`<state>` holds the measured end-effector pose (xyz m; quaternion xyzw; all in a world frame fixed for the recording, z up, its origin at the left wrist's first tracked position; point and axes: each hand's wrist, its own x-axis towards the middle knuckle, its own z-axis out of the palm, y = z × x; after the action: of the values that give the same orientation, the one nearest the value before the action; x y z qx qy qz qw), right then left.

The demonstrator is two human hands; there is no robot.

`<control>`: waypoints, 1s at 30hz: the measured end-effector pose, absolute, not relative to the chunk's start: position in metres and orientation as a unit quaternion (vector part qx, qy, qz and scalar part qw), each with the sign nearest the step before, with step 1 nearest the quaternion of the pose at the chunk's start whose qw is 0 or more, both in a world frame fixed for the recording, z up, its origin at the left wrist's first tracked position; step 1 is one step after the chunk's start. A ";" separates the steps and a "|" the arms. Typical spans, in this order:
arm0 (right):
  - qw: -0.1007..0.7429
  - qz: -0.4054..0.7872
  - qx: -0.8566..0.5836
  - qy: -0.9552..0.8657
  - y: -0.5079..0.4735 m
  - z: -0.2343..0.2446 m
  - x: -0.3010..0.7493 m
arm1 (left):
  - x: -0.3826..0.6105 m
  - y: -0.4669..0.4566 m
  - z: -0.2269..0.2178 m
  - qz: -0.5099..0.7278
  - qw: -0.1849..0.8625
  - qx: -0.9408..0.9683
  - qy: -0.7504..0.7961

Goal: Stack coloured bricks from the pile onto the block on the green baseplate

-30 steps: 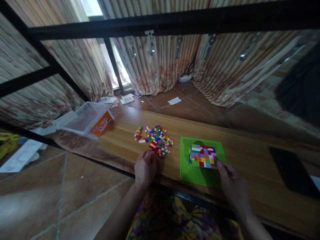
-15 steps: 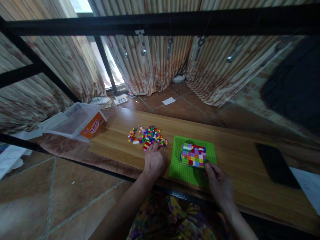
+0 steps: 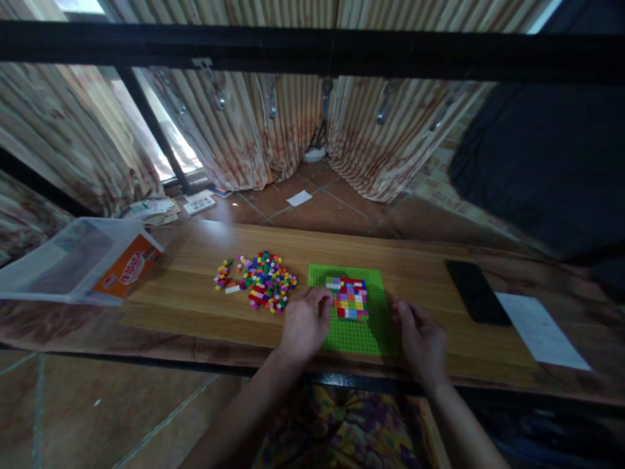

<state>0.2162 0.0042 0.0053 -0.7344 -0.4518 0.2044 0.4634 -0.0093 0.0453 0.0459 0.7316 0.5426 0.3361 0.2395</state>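
Observation:
A block of many-coloured toy bricks [image 3: 350, 301] sits on a green studded baseplate [image 3: 359, 340]. My left hand [image 3: 303, 326] is at the block's left side, thumb and fingers pinched together; whatever is between them is too small to make out. Just off the baseplate's right edge, my right hand [image 3: 422, 339] is raised with its fingertips also pinched together, and their contents are hidden. A heap of loose toy bricks [image 3: 268, 280] lies on the wooden board to the left of the baseplate.
A clear plastic box [image 3: 63, 260] with an orange label stands at the board's left end. On the right lie a black phone-like slab [image 3: 476, 292] and a white sheet of paper [image 3: 541, 329]. A black metal bar [image 3: 312, 52] crosses ahead, with curtains behind.
My left hand has gone from the loose brick heap to the left side of the brick block. My right hand has come away from the block's right corner. The view has turned right.

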 end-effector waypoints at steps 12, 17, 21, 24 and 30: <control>0.464 0.160 -0.709 -0.506 0.010 -0.017 0.218 | 0.042 0.066 0.035 0.252 0.117 0.831 0.481; 0.464 0.155 -0.707 -0.510 0.010 -0.017 0.217 | 0.041 0.067 0.028 0.264 0.101 0.829 0.482; 0.456 0.158 -0.706 -0.518 0.010 -0.017 0.215 | 0.041 0.068 0.026 0.268 0.097 0.825 0.487; 0.450 0.151 -0.705 -0.527 0.010 -0.017 0.215 | 0.041 0.066 0.028 0.253 0.065 0.836 0.483; 0.447 0.140 -0.699 -0.541 0.010 -0.019 0.216 | 0.045 0.053 0.030 0.200 -0.023 0.862 0.466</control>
<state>0.2157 0.0100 -0.0190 -0.6987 -0.5409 0.1401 0.4467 0.0446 0.0531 0.0305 0.8616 0.4658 0.2002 -0.0233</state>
